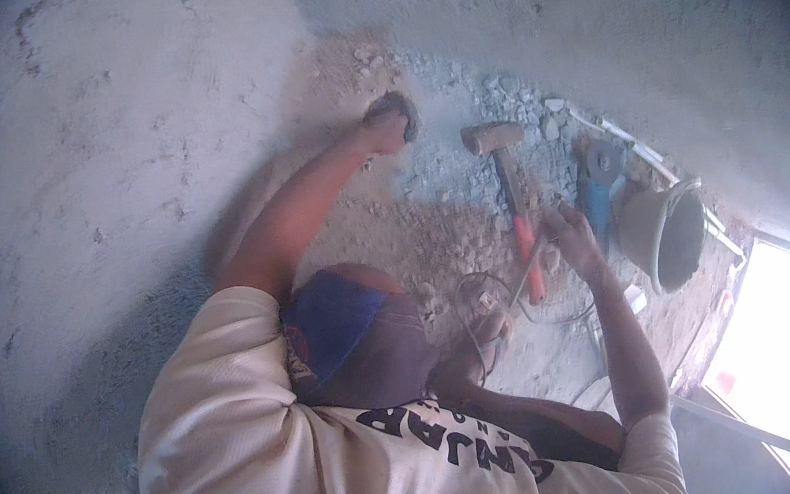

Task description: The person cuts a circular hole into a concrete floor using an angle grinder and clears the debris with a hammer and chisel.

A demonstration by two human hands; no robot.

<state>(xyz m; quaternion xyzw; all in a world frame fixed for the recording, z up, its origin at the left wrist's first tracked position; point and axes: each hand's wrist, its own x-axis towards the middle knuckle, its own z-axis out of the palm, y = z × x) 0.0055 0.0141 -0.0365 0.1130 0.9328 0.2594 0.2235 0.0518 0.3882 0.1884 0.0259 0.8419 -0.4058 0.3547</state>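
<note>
Neither of my hands is in view. A person in a blue cap [337, 321] and a pale printed shirt [238, 421] crouches in front of me, and both arms in sight are that person's. The person's left hand [387, 129] is at a dark rounded patch or object against the rough wall; I cannot tell which. The person's right hand [572, 237] is near a thin cord, its grip unclear. Left of that hand lies a hammer [493, 139] with a red lower handle. A blue angle grinder [601, 186] lies just beyond it.
Broken rubble [522, 108] lies along the foot of the wall. A pale bucket [637, 231] is tipped on its side at the right, beside long white strips [650, 154]. Farther right is a bright opening [787, 343]. A plastered wall [127, 133] rises at the left.
</note>
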